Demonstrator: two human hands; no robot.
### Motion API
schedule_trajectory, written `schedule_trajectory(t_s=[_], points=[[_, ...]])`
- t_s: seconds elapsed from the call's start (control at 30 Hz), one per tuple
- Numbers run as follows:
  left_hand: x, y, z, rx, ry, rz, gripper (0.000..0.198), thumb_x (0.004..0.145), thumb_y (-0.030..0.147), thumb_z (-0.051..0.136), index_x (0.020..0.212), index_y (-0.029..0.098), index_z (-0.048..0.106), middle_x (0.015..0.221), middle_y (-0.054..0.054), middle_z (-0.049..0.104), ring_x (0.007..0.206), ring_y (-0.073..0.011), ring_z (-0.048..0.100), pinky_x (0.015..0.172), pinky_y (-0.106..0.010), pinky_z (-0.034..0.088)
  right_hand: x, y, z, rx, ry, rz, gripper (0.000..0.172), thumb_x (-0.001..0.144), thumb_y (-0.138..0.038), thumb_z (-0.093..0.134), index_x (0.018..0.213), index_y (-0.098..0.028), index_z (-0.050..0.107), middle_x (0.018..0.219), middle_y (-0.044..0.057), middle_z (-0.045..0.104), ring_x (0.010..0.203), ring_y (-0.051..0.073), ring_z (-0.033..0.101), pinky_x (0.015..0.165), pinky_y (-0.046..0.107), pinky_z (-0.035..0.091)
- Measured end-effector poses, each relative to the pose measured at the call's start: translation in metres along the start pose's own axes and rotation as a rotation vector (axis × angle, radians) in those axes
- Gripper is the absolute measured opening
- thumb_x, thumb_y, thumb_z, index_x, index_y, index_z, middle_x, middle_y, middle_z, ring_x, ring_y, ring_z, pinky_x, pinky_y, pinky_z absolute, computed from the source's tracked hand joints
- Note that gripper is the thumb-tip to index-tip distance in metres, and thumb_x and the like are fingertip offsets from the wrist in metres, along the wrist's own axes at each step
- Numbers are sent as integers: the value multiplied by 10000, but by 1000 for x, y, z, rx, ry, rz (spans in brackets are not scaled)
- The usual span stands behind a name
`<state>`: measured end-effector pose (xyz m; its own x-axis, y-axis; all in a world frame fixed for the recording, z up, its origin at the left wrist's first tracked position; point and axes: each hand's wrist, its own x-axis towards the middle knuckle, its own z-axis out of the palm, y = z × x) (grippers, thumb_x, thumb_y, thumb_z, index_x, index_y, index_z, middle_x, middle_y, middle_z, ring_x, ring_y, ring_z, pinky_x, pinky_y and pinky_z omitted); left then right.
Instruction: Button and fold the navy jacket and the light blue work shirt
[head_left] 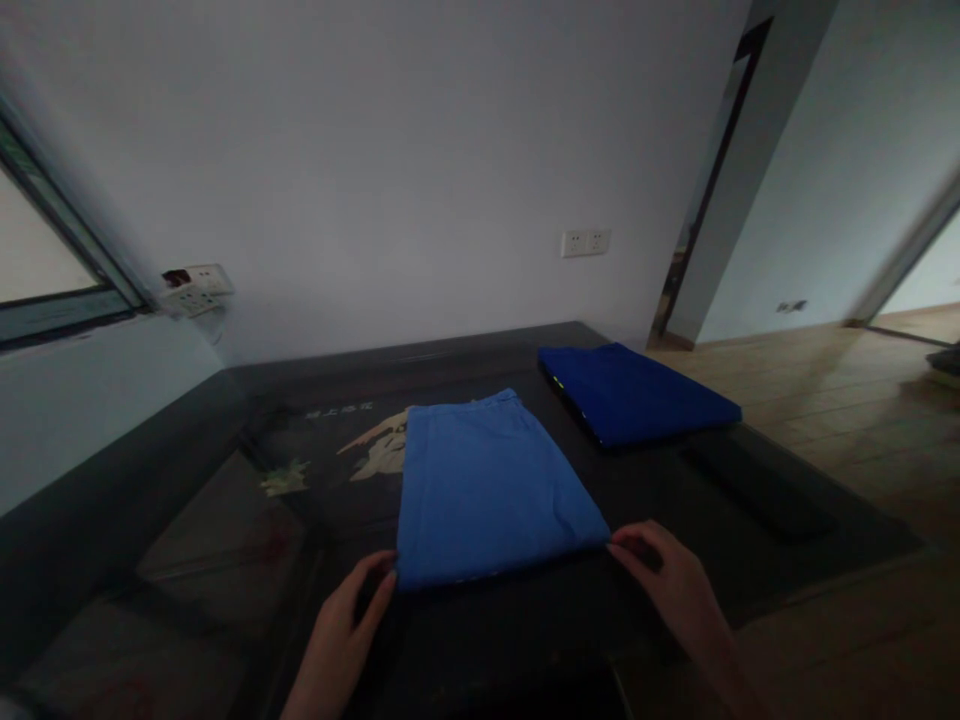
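A light blue folded cloth (487, 490), perhaps a garment, lies flat on the dark table in front of me. My left hand (352, 610) pinches its near left corner between thumb and fingers. At the near right corner, my right hand (660, 570) has its thumb and forefinger closed on the edge. The far edge of the cloth shows a band-like seam. Beyond it to the right rests a darker blue folded cloth (637, 393), which neither hand touches.
The dark, glossy table (540, 625) bears a printed pattern on its left part. A black oblong object (757, 490) lies near its right edge. Behind stands a white wall with a double socket (586, 243); more sockets (196, 288) are by the window at left.
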<state>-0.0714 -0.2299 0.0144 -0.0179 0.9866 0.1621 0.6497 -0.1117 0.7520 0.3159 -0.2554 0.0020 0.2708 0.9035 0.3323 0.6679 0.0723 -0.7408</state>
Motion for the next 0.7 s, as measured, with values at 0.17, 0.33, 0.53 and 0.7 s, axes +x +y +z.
schedule_trajectory(t_s=[0.17, 0.33, 0.53, 0.7], points=[[7, -6, 7, 24, -6, -25, 336, 748, 520, 526, 930, 260, 637, 925, -45, 721, 905, -267, 669, 844, -411, 523, 2, 4, 11, -185, 45, -92, 308, 783, -522, 551, 687, -247, 651, 717, 58, 640, 694, 241, 596, 671, 389, 467], [1, -7, 7, 78, 49, -5, 297, 740, 527, 549, 812, 256, 649, 874, -40, 699, 878, -269, 651, 840, -428, 504, 1, 7, 12, -253, 48, -117, 365, 786, -580, 536, 723, -243, 658, 709, 57, 631, 672, 242, 582, 653, 390, 444], [-2, 6, 7, -20, 31, 10, 298, 717, 530, 589, 791, 251, 664, 777, -34, 672, 760, -237, 635, 731, -341, 522, 4, 8, 11, -258, -32, -134, 269, 750, -514, 610, 742, -249, 650, 692, 30, 619, 668, 226, 578, 657, 373, 436], [4, 6, 7, 63, -98, 2, 266, 697, 496, 618, 708, 240, 688, 856, -58, 655, 835, -248, 615, 791, -358, 502, 5, 9, 14, -289, -28, -114, 212, 710, -460, 647, 751, -252, 642, 672, 14, 604, 666, 225, 577, 655, 371, 429]])
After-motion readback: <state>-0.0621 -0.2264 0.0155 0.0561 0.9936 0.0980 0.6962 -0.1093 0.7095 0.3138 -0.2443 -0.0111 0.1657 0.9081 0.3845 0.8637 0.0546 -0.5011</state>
